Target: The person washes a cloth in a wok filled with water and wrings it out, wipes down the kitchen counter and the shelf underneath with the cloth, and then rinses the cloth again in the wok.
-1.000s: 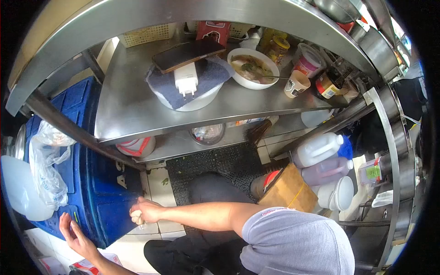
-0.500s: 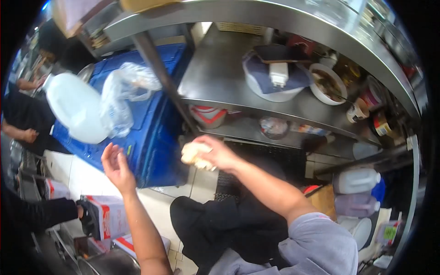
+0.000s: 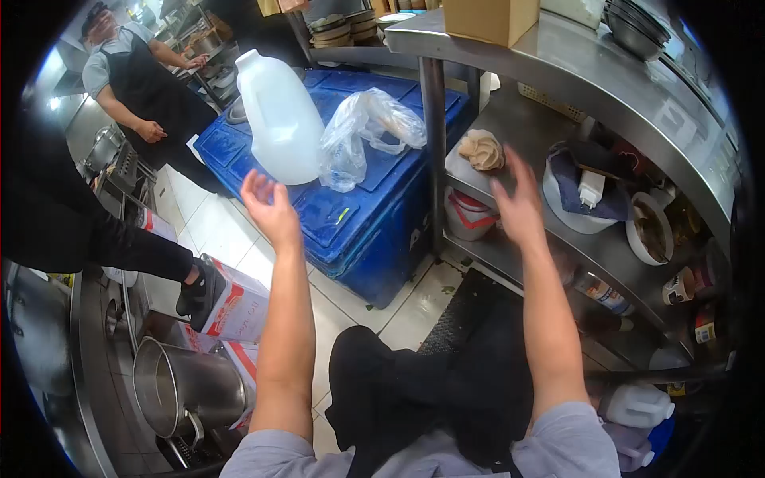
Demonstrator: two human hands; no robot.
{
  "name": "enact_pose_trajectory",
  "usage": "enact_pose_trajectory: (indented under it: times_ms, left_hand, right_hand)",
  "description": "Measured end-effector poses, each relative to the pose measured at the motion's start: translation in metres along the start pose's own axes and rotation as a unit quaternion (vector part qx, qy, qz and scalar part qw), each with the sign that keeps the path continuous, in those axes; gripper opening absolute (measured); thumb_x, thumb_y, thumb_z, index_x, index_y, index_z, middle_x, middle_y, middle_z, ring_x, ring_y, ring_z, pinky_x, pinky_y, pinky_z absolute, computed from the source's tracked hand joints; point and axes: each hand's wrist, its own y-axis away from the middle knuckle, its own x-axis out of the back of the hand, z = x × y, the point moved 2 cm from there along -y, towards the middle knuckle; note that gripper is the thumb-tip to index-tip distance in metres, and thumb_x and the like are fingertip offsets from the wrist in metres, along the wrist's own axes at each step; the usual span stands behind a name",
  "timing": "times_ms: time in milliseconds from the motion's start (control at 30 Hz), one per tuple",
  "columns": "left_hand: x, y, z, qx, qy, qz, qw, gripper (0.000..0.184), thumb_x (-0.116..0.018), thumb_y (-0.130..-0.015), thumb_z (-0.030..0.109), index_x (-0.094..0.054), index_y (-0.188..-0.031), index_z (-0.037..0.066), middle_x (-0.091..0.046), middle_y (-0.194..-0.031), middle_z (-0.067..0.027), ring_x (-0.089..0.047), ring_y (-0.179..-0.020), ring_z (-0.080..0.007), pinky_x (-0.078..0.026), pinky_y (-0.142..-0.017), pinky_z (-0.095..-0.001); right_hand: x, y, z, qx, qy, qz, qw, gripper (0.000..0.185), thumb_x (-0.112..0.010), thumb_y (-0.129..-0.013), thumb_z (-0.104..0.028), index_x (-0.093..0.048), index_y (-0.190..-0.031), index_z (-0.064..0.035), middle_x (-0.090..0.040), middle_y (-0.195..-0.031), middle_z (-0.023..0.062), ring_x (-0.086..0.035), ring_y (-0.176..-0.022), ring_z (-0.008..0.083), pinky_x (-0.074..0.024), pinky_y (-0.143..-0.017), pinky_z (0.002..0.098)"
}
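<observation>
A crumpled beige cloth-like wad (image 3: 483,150) is at the left end of the steel shelf. Just to its right is my right hand (image 3: 519,203), fingers apart and holding nothing. My left hand (image 3: 271,209) is raised in front of the blue lidded bin (image 3: 370,231), its fingers loosely spread with nothing in them. On that lid stands a large translucent plastic jug (image 3: 280,119), nearest to my left hand. A clear plastic bag (image 3: 351,147) lies beside the jug.
Shelf items include a white tub (image 3: 562,187) and a white bowl (image 3: 649,231). At lower left is a large metal pot (image 3: 191,390). One person (image 3: 143,80) stands at back left; another person's shoe (image 3: 201,293) rests on a red-and-white box (image 3: 239,307).
My right hand has moved right and let go of the beige wad, which is now at the shelf. The view has turned, bringing the bin nearer the middle.
</observation>
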Motion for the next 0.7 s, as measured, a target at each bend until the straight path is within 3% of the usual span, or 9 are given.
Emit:
enact_pose_trajectory:
  times_ms: [67, 133, 200, 267, 333, 367, 433, 533, 700]
  left_hand:
    - [-0.004, -0.022, 0.017, -0.038, -0.056, 0.009, 0.998, 0.046, -0.062, -0.09, 0.001, -0.048, -0.134, 0.005, -0.054, -0.123, -0.0113, -0.058, -0.1, -0.0183, -0.052, -0.085, -0.0324]
    - [-0.019, -0.035, 0.043, -0.048, -0.05, -0.102, 0.992, 0.05, -0.067, -0.087, 0.004, -0.051, -0.134, 0.006, -0.054, -0.128, -0.0148, -0.058, -0.108, -0.0226, -0.051, -0.089, -0.0367]
    - [-0.043, -0.028, 0.08, -0.087, -0.132, -0.174, 0.972, 0.056, -0.068, -0.085, 0.005, -0.049, -0.138, 0.009, -0.055, -0.128, -0.0166, -0.059, -0.11, -0.0267, -0.051, -0.09, -0.0387]
    - [-0.069, -0.015, 0.082, -0.124, -0.21, -0.252, 0.937, 0.062, -0.07, -0.083, 0.006, -0.048, -0.141, 0.013, -0.057, -0.128, -0.0184, -0.06, -0.112, -0.0308, -0.051, -0.091, -0.0407]
    - [-0.094, -0.003, 0.066, -0.255, -0.365, -0.272, 0.853, 0.065, -0.071, -0.081, 0.01, -0.048, -0.141, 0.018, -0.058, -0.123, -0.0236, -0.06, -0.111, -0.0406, -0.05, -0.091, -0.0486]
    - [-0.098, -0.003, 0.056, -0.254, -0.36, -0.275, 0.854, 0.065, -0.071, -0.081, 0.01, -0.048, -0.141, 0.018, -0.058, -0.123, -0.0236, -0.06, -0.111, -0.0406, -0.05, -0.091, -0.0486]
    - [-0.102, -0.012, 0.032, -0.093, -0.359, -0.335, 0.866, 0.066, -0.069, -0.082, 0.01, -0.045, -0.143, 0.018, -0.061, -0.12, -0.026, -0.062, -0.109, -0.0415, -0.049, -0.092, -0.0506]
    - [-0.07, 0.01, 0.065, -0.069, -0.281, -0.31, 0.905, 0.047, -0.063, -0.085, 0.006, -0.057, -0.131, 0.012, -0.068, -0.106, -0.0224, -0.067, -0.098, -0.035, -0.051, -0.087, -0.0438]
    - [-0.013, 0.043, 0.105, -0.067, -0.192, -0.288, 0.936, 0.025, -0.06, -0.086, 0.001, -0.068, -0.109, 0.003, -0.07, -0.095, -0.016, -0.068, -0.084, -0.0247, -0.052, -0.078, -0.0338]
  right_hand:
    - [0.014, 0.052, 0.019, -0.125, -0.096, -0.062, 0.986, 0.053, -0.064, -0.09, -0.011, -0.049, -0.14, -0.0074, -0.066, -0.11, 0.0133, -0.063, -0.099, 0.024, -0.049, -0.09, 0.0358]
    - [0.025, 0.101, 0.072, -0.221, -0.117, -0.147, 0.957, 0.037, -0.062, -0.091, -0.01, -0.059, -0.127, -0.0043, -0.067, -0.09, 0.0071, -0.062, -0.079, 0.0146, -0.0497, -0.075, 0.0306]
    - [0.04, 0.144, 0.112, -0.295, -0.097, -0.161, 0.937, 0.023, -0.061, -0.092, -0.009, -0.066, -0.114, -0.003, -0.064, -0.075, 0.0038, -0.06, -0.069, 0.012, -0.048, -0.067, 0.0297]
    - [0.055, 0.163, 0.133, -0.315, -0.069, -0.148, 0.935, 0.02, -0.061, -0.092, -0.009, -0.067, -0.11, -0.0027, -0.063, -0.074, 0.0036, -0.06, -0.07, 0.0121, -0.0479, -0.067, 0.0299]
    - [0.064, 0.18, 0.159, -0.333, -0.043, -0.126, 0.934, 0.018, -0.059, -0.092, -0.008, -0.067, -0.108, -0.0022, -0.063, -0.074, 0.0034, -0.06, -0.07, 0.0123, -0.0476, -0.067, 0.03]
    - [0.067, 0.187, 0.165, -0.335, -0.04, -0.122, 0.933, 0.018, -0.059, -0.092, -0.008, -0.067, -0.108, -0.0022, -0.063, -0.074, 0.0034, -0.06, -0.07, 0.0123, -0.0476, -0.067, 0.03]
    - [0.065, 0.196, 0.178, -0.368, -0.028, -0.153, 0.917, 0.019, -0.059, -0.093, -0.008, -0.066, -0.11, -0.0022, -0.063, -0.074, 0.0029, -0.059, -0.069, 0.0126, -0.0471, -0.067, 0.0294]
    - [0.065, 0.173, 0.12, -0.359, -0.097, -0.228, 0.9, 0.024, -0.06, -0.091, -0.007, -0.065, -0.114, -0.0037, -0.063, -0.077, 0.0026, -0.058, -0.069, 0.0126, -0.0465, -0.066, 0.0288]
    - [0.028, 0.113, -0.003, -0.127, -0.174, -0.308, 0.927, 0.061, -0.062, -0.089, -0.007, -0.048, -0.146, -0.0217, -0.062, -0.086, 0.0041, -0.061, -0.074, 0.0134, -0.052, -0.073, 0.0298]
